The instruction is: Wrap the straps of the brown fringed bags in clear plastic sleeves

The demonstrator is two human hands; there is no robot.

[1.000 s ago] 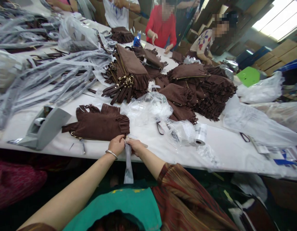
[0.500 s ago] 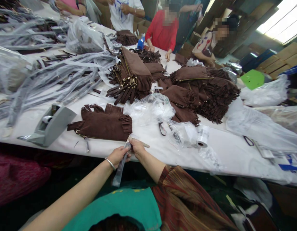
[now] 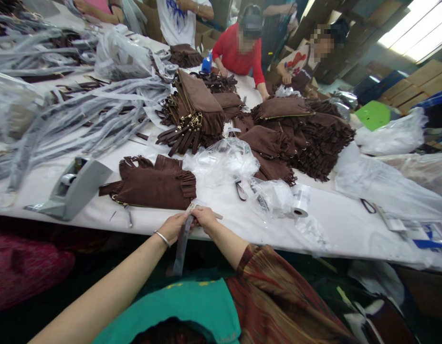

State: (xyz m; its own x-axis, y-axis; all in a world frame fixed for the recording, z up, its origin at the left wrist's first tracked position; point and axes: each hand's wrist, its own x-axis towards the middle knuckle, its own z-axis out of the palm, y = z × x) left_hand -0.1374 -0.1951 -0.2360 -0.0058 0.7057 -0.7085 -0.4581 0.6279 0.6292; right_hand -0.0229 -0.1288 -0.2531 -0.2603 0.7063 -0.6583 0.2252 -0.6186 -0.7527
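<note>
Right in front of me lies a brown fringed bag point(image 3: 152, 187), with its zipper edge towards me and a short strap at its left end. At its near right corner, my left hand point(image 3: 175, 225) is closed on a plastic-wrapped strap point(image 3: 181, 248), which hangs over the table edge. My right hand point(image 3: 204, 216) pinches the upper end of this strap, close against the left fingers. A small metal piece shows by the fingertips, but whether it is hooked to the bag I cannot tell.
A grey tape dispenser point(image 3: 70, 188) stands left of the bag. Behind are bag piles point(image 3: 199, 100), crumpled plastic point(image 3: 224, 162) and many wrapped straps point(image 3: 88, 110). A label roll point(image 3: 300, 200) sits to the right. Across the table, a person in red point(image 3: 238, 52) and other people work.
My left hand has slid up the strap, closer to my right fingers, and the strap hangs more upright. Across the table, the person in red has leaned and reached towards the bags.
</note>
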